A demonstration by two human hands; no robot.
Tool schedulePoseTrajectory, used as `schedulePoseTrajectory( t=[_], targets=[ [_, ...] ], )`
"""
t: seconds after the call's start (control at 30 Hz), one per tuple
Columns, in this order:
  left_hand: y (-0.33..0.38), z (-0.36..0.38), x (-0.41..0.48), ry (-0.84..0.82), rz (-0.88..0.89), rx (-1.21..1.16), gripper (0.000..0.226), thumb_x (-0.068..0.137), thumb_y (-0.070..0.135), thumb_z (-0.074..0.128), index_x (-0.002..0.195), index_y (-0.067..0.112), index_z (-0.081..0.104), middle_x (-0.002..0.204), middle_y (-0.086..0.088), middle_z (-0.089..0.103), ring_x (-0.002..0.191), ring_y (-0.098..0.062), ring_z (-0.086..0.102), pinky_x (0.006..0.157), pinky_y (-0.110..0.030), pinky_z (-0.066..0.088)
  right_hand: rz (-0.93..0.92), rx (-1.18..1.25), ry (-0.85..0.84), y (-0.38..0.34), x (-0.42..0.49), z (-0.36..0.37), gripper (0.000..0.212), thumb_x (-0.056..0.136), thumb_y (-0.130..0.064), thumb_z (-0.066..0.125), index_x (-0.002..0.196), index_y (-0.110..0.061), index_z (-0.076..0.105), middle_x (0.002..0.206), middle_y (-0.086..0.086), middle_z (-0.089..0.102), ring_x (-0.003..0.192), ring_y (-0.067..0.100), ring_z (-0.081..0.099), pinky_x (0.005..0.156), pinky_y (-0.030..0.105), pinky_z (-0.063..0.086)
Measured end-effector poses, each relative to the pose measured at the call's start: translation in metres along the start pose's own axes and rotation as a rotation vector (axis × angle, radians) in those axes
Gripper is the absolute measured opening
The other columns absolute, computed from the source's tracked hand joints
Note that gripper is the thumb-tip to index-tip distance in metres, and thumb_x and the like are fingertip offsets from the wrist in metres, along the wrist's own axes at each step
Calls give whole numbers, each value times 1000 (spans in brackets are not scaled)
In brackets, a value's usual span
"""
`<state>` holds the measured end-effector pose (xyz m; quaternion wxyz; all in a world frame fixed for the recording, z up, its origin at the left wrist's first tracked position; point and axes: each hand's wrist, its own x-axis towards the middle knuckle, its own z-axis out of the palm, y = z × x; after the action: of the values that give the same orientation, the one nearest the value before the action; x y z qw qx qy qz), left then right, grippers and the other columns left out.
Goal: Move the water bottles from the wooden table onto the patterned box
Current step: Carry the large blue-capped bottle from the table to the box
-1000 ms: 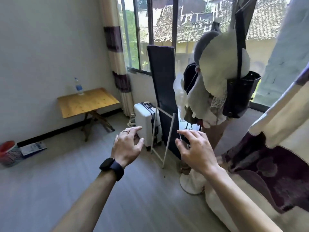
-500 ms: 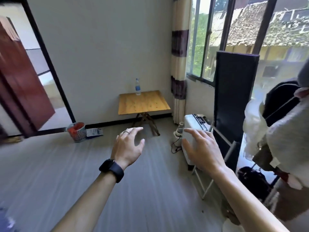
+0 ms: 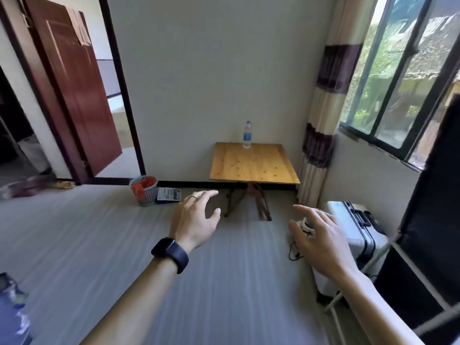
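Well beyond both relaxed, empty hands (left hand (image 3: 196, 217), right hand (image 3: 321, 241)) stands the water bottle (image 3: 247, 134) on the wooden table (image 3: 254, 165); reaching comes later, I'd guess.

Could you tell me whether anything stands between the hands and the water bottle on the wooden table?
Nothing visible does. Only floor lies between the left hand, the right hand and the wooden table; the water bottle stands alone at its far edge.

The wooden table (image 3: 254, 165) is honey-yellow, the water bottle (image 3: 246, 134) on it clear with a blue label. Right of the table the curtain (image 3: 326, 103) is cream with dark purple bands, and my watch (image 3: 170, 253) is black.
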<state>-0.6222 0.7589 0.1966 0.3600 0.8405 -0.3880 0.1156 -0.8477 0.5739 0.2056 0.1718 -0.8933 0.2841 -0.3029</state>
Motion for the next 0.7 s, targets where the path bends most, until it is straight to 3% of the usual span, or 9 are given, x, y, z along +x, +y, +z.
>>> schedulePoseTrajectory(
  t=[0.4,0.7],
  targets=[
    [-128,69,200,-23,-194,113,40,89,28,66,129,28,60,129,3,60,120,-17,54,100,-26,40,-89,103,-101,21,252,176,41,94,-43,59,133,-32,57,130,-13,61,130,18,42,99,20,30],
    [-250,108,331,9,-296,135,39,88,27,67,126,29,60,128,3,61,121,-18,55,101,-30,43,-178,149,-224,-8,427,311,41,96,-43,56,136,-34,53,135,-14,57,134,16,37,100,20,29]
  ],
)
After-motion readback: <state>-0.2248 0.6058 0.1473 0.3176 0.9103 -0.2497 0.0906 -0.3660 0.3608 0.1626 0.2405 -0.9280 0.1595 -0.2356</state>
